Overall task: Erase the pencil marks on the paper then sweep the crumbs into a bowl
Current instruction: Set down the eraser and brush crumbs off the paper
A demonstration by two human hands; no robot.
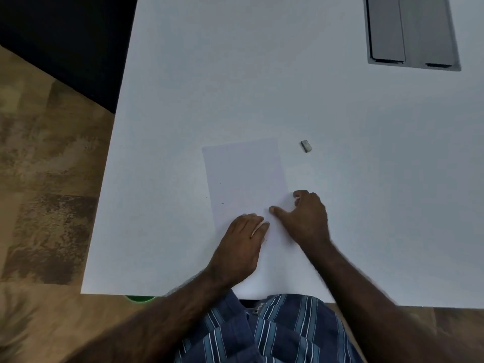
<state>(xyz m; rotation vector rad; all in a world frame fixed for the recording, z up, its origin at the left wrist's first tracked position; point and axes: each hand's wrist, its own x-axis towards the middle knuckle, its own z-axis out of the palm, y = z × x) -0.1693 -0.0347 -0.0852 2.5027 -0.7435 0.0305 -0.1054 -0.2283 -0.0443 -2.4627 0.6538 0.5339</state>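
From the head view I see the sheet of paper (pixel 245 179) lying flat on the white bench (pixel 366 205), a little below the middle of the frame. A few tiny dark specks (pixel 223 203) sit near its lower left part; they are too small for me to tell crumbs from pencil marks.

My left hand (pixel 242 247) rests palm down on the lower edge of the paper, fingers (pixel 258 224) lying loosely together and gripping nothing. My right hand (pixel 305 218) sits at the paper's lower right corner, thumb stretched left onto the sheet and the other fingers curled under toward the bench; I cannot tell whether they pinch the paper's edge.

The eraser (pixel 306 146), a small grey block, lies alone on the bench just right of the paper's upper right corner, well apart from both hands.

A sliver of green rim (pixel 140 299) peeks out under the bench's near edge at lower left; it may be the bowl, I cannot tell. A grey recessed panel (pixel 411 32) is set into the bench at upper right.
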